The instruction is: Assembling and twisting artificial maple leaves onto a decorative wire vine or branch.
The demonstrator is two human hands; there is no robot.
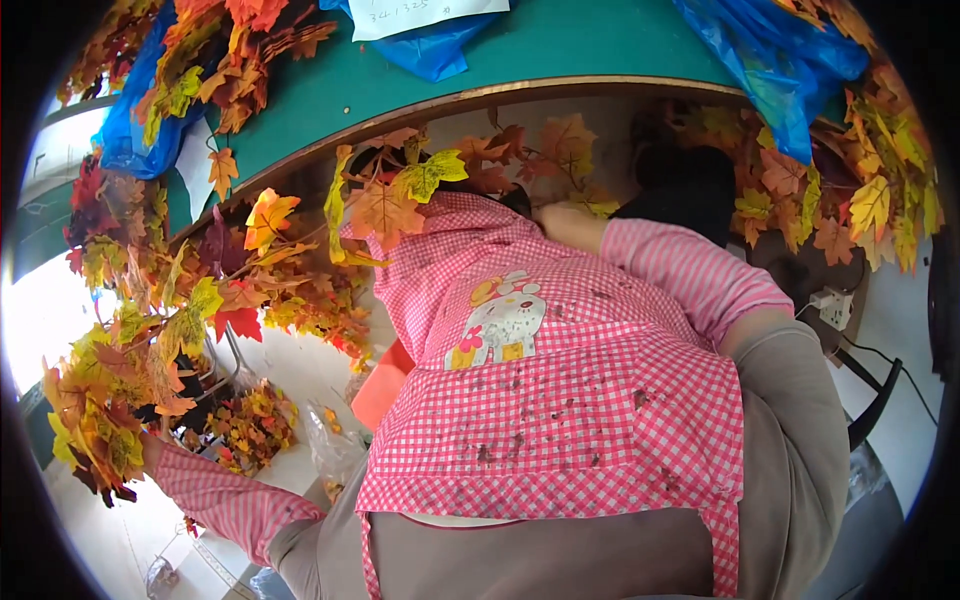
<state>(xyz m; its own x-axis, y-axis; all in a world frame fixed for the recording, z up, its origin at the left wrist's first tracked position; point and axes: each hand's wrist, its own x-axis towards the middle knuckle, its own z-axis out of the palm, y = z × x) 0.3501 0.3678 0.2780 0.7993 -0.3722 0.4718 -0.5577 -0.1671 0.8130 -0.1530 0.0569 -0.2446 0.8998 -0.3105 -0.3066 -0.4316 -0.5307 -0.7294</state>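
My left arm, in a pink striped sleeve cover, reaches out to the lower left. Only a small part of my left hand [152, 454] shows, closed among a bunch of artificial maple leaves [95, 410] in yellow, green and orange; its fingers are hidden. My right hand [572, 226] is bent in over my lap, beside a spray of orange and yellow-green artificial maple leaves [385, 212]. Its back shows, but its fingers are out of sight behind the apron's raised folds. A pink checked apron [560, 400] with dark stains covers my lap.
In front is a green table [600, 45] with a wooden edge, bearing blue plastic bags [765, 60], white paper [425, 12] and more leaf bunches [225, 60]. Leaf garlands [870, 200] hang at the right, near a wall socket [832, 306]. An orange-red container [384, 385] stands by my left side.
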